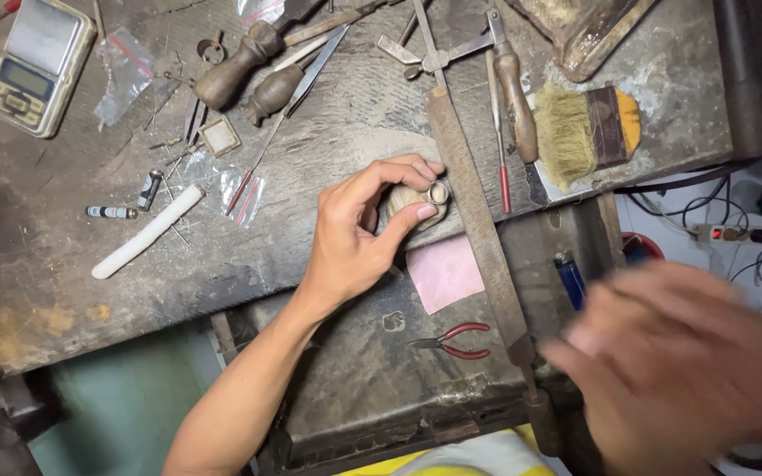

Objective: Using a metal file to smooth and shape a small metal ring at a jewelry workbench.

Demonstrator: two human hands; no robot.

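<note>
At the front edge of the counter (63, 291), near its middle, the left hand (359, 234) pinches a small metal ring (438, 192) between thumb and fingertips, pressing it against a small wooden peg (405, 201) that juts from that edge. The ring stands with its opening toward the camera, just beside a long flat file (478, 220) that runs from the counter's back down over the front edge, its handle end low by the person's lap. The right hand (672, 366) is off the counter at the lower right, fingers spread and empty as far as can be seen, though it is too blurred to be sure.

Below the front edge sits a worn metal tray (354, 388) holding a pink square of paper (444, 271) and red-handled pliers (453, 340). A blue lighter (570, 278) lies to the right of the file.

Toward the counter's back left corner rests a small digital scale (33, 66), with clear plastic bags (121, 75) beside it. A white rod (147, 231) lies slanted at the left middle. Two dark wooden-handled tools (244, 66) lie at the back centre, near a saw frame (434, 57). At the back right are a wooden-handled graver (515, 97) and a bristle brush (588, 130). Off the right edge, a power strip (729, 233) with cables lies on the floor.
</note>
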